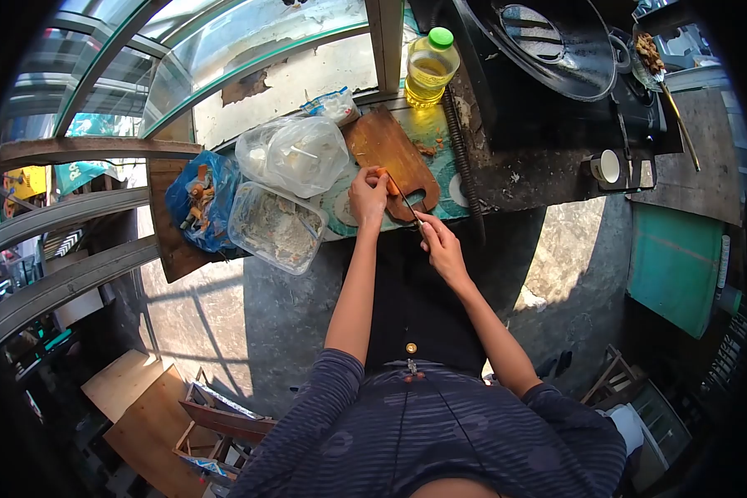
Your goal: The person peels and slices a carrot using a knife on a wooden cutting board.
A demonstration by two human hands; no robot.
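My left hand [368,197] is closed on an orange piece, which looks like carrot [392,186], at the near left part of the wooden cutting board [386,145]. In my right hand [441,251] is the handle of a knife [406,202]. Its thin blade points away from me and lies right against the orange piece, next to my left fingertips. The board's handle hole shows just beyond the knife. Small orange scraps [428,150] lie on the board's right edge and the patterned table cover.
Left of the board are a clear plastic bag [299,155], a tub of whitish powder [275,230] and a blue bag [201,201]. Behind stands an oil bottle [430,70]. To the right are a wok [548,50] on a black stove, a cup [606,167] and a ladle of fried food [648,55].
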